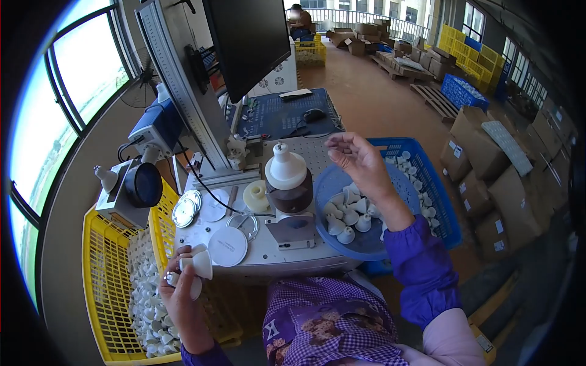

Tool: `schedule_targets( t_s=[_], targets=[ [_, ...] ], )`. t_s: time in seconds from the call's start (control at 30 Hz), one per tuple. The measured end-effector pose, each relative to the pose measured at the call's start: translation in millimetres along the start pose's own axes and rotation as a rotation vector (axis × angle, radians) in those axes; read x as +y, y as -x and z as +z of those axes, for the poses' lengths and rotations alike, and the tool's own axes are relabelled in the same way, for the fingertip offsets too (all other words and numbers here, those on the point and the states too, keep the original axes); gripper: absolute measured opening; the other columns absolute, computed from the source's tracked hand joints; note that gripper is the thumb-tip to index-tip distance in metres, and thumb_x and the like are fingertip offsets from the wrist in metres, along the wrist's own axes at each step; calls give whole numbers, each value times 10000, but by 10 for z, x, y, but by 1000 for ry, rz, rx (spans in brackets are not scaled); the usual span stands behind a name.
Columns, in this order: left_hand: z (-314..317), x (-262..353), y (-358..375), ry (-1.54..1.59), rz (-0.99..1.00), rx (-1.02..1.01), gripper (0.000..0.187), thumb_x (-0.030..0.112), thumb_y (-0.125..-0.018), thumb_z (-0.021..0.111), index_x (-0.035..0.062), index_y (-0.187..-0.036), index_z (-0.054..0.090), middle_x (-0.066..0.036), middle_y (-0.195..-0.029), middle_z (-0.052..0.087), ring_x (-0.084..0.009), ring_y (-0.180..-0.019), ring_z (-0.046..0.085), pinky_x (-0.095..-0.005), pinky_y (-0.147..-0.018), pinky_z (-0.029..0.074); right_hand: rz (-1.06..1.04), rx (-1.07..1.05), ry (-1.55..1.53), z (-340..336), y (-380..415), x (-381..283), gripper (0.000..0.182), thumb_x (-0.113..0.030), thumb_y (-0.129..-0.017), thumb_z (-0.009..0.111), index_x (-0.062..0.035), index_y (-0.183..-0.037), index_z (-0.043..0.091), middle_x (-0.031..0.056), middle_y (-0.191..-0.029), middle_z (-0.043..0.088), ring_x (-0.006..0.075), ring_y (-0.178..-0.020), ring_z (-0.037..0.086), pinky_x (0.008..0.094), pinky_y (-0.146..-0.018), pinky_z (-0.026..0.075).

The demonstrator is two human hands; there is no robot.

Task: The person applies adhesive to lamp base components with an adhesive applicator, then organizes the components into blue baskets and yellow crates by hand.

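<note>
Left hand: closed on at least two white cups at the worktop's near left corner; my fingers hid part of them, so I could not tell if there were more.
Right hand: thumb and fingers apart, nothing visible between them, raised by the tub's far rim.
Seated cup: narrow end up on the dark holder, near the worktop's right edge, touched by neither hand.
Tub: just past that edge, with loose cups heaped inside; it overlapped a blue crate of more.
Disc: flat by the worktop's near edge.
Lens: by the worktop's left edge, well apart from the holder.
Yellow crate: below the left edge, full of small white parts.
Grip: a light hold seemed best, since hard squeezing could have scuffed or bent the rims.
Seating: I judged that a cup needed to sit level, its rim even all round the holder.
Sleeve: best kept clear of the seated cup.
</note>
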State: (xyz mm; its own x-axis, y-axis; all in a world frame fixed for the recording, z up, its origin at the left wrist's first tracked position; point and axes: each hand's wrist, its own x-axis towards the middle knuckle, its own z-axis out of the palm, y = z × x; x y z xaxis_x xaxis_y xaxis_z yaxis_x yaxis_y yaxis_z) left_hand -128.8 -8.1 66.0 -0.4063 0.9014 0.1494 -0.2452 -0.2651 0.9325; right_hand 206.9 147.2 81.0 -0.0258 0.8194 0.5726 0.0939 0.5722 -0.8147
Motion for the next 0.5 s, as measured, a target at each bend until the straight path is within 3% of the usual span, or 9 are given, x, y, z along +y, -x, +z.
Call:
schedule_targets(
  t_s=[0.07,0.1,0.17,0.2,0.27,0.3,0.37,0.5],
  targets=[
    [-323,12,-84,-46,81,96,206,65,-834,616,-42,-1010,623,-154,-1090,600,-195,-955,601,-292,-793,502,236,-81,67,-381,164,197,246,-138,-837,663,1,-1027,591,70,-870,654,146,-772,609,270,-702,479],
    [-467,40,-119,-134,115,153,218,75,-848,607,-43,-1032,618,-143,-1065,609,-179,-927,604,-276,-785,498,249,-68,75,-519,270,252,246,-138,-837,663,1,-1027,591,70,-870,654,146,-772,609,270,-702,479],
    [-718,58,-161,-284,231,293,236,92,-872,598,-42,-1065,613,-110,-997,628,-135,-853,603,-238,-762,489,416,-228,439,-732,520,319,222,-103,-788,681,-9,-979,619,76,-790,655,156,-718,612,280,-675,481],
    [-971,32,-206,-355,223,328,253,112,-870,616,-42,-1070,613,-104,-994,628,-130,-852,596,-241,-759,484,422,-221,445,-809,618,351,222,-103,-788,681,-9,-979,619,76,-790,655,156,-718,612,280,-675,481],
    [-1432,-91,-273,-437,329,425,261,125,-869,625,-47,-1066,615,-98,-979,631,-131,-848,594,-241,-750,483,529,-421,634,-898,784,391,293,-84,-732,697,-23,-1008,621,101,-786,654,165,-715,623,296,-668,482],
    [-1699,-166,-312,-440,326,420,261,125,-869,625,-47,-1066,615,-98,-979,631,-131,-848,594,-241,-750,483,611,-454,658,-894,829,386,346,-113,-692,719,-48,-1021,631,130,-814,659,228,-765,647,345,-698,494],
    [-2193,-303,-387,-582,273,577,279,144,-867,636,-50,-1067,615,-96,-970,628,-137,-863,587,-254,-753,484,549,-477,800,-837,938,399,355,-125,-691,721,-66,-1030,634,140,-827,661,262,-791,648,372,-706,495],
    [-2613,-353,-375,-842,155,626,307,151,-845,664,-52,-1070,614,-113,-1049,603,-141,-892,583,-276,-759,493,522,-591,1051,-753,993,563,351,-162,-687,727,-108,-1026,654,158,-853,662,339,-847,636,430,-737,493]
  ],
)
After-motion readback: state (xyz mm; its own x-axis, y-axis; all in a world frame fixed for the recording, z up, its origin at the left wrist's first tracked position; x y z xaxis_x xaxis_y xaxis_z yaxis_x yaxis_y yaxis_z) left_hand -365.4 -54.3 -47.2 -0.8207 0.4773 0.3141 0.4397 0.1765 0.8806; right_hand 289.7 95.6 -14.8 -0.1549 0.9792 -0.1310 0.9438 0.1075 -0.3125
